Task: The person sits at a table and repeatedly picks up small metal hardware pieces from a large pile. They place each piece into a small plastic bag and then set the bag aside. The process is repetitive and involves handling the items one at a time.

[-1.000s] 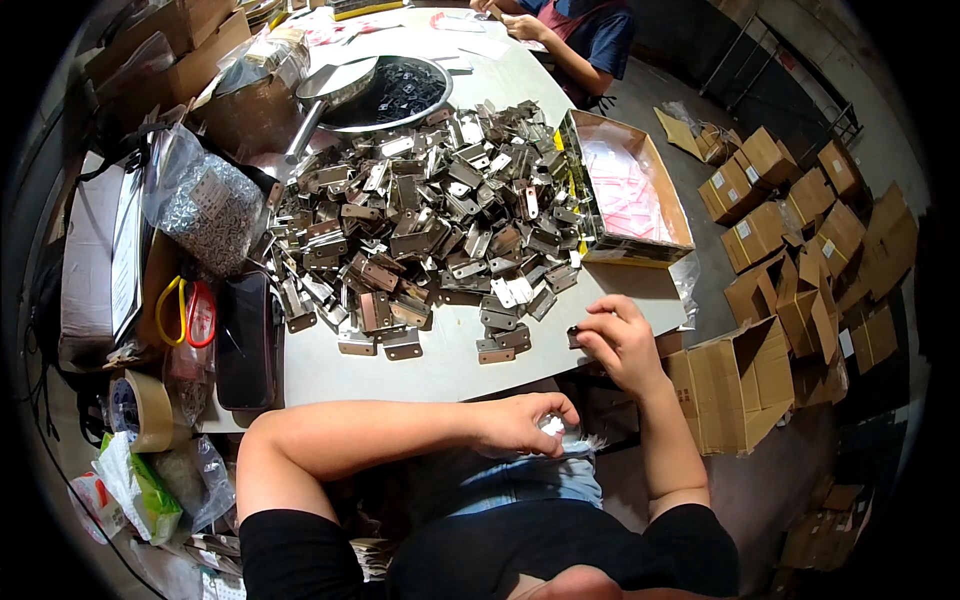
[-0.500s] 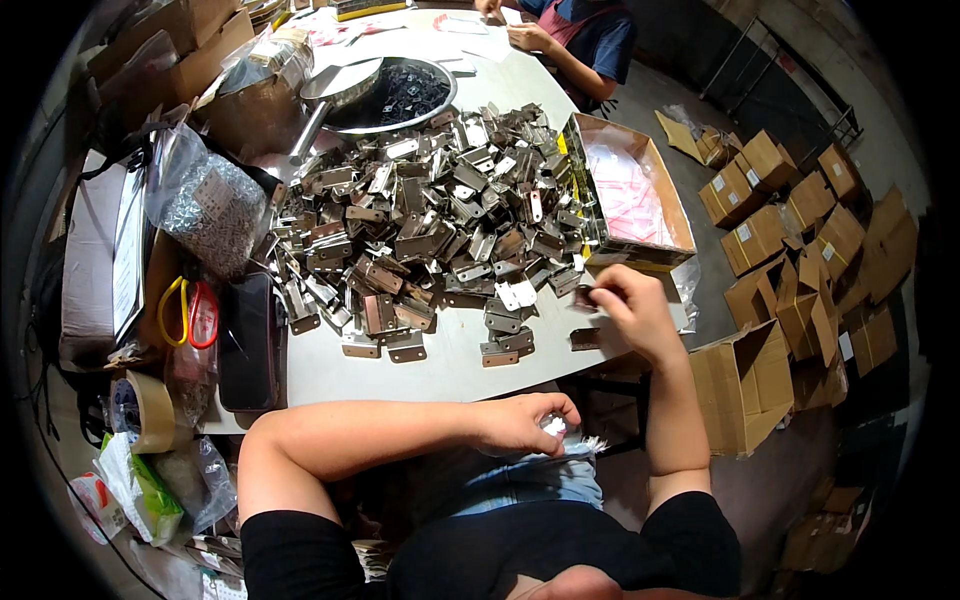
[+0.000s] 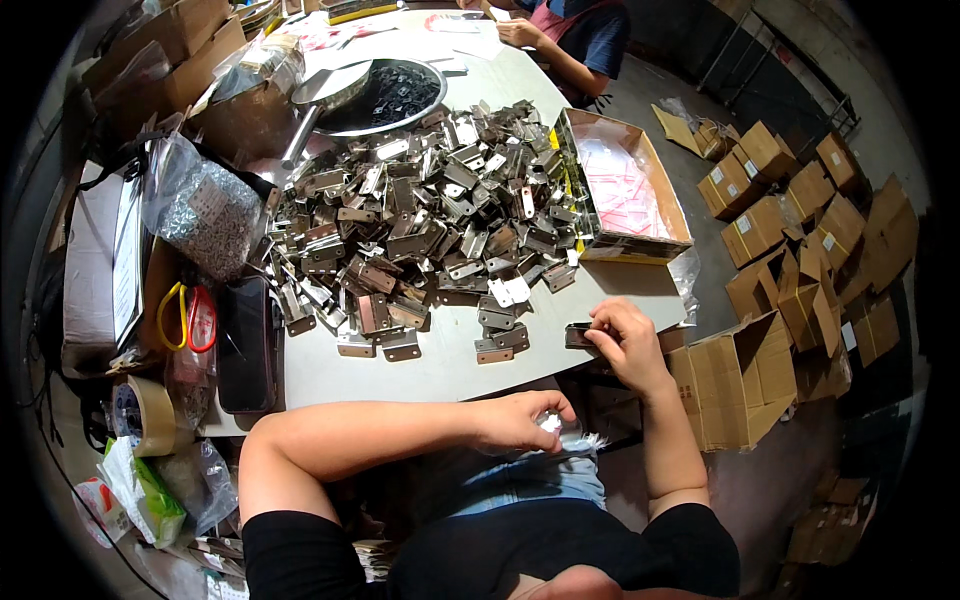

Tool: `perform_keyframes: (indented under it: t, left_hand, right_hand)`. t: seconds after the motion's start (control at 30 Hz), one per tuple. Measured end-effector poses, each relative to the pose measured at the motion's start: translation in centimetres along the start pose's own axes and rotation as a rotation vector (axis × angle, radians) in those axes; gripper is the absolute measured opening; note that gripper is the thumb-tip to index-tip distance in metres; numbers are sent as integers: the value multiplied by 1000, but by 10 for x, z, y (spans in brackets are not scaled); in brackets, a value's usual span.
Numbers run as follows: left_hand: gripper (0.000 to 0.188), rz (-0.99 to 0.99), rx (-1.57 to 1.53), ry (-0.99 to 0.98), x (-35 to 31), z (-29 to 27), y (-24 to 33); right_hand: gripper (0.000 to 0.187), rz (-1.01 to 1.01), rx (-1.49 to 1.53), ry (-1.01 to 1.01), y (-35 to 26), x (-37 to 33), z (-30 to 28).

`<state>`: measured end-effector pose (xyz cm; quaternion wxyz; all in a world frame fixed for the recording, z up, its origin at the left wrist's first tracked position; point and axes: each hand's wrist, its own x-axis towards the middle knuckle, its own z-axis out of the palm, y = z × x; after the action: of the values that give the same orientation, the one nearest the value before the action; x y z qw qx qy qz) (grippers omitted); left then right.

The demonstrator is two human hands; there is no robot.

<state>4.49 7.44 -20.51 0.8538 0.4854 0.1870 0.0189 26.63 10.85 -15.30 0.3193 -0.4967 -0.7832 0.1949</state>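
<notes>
Showing a table (image 3: 450, 345) from above, where a person in a black T-shirt sits with both hands at the near edge. The right hand (image 3: 625, 345) pinches the right end of a dark metal bracket (image 3: 577, 336) between thumb and fingertips, at the table's near right edge. The left hand (image 3: 520, 420) hangs just off the table above the lap, curled around a clear item (image 3: 550, 424) with white bits in it; the fingers hide too much to tell its kind. A broad pile of loose metal brackets (image 3: 430, 210) fills the middle of the table. Right of the pile, an open box (image 3: 640, 250) holds flat packets (image 3: 625, 190) with pink print, not legible. Behind the pile, a round metal bowl (image 3: 385, 130) holds small black parts. At the left, a clear bag of small silvery hardware (image 3: 225, 240) bears a pale label (image 3: 208, 200), its writing too small to read; below it lie a yellow loop handle (image 3: 162, 318), a red loop handle (image 3: 213, 325), a dark flat case (image 3: 247, 345) and a tape roll (image 3: 165, 425). On the floor at right, brown cartons (image 3: 760, 215) carry small white labels, also unreadable. Across the table, a co-worker (image 3: 595, 45) in a dark blue top holds something pale.
</notes>
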Motion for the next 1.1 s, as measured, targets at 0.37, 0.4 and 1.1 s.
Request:
perform_keyframes:
  t: [0.37, 0.4, 1.1]
  left_hand:
    - [48, 183, -14, 78, 3, 0, -4]
    - [50, 187, -35, 96, 3, -1, -6]
    - [49, 98, 15, -91, 3, 1, -7]
  right_hand:
    - [9, 52, 26, -193, -25, -6, -6]
    - [10, 70, 48, -222, -36, -9, -8]
    - [25, -393, 29, -233, -38, 39, 42]
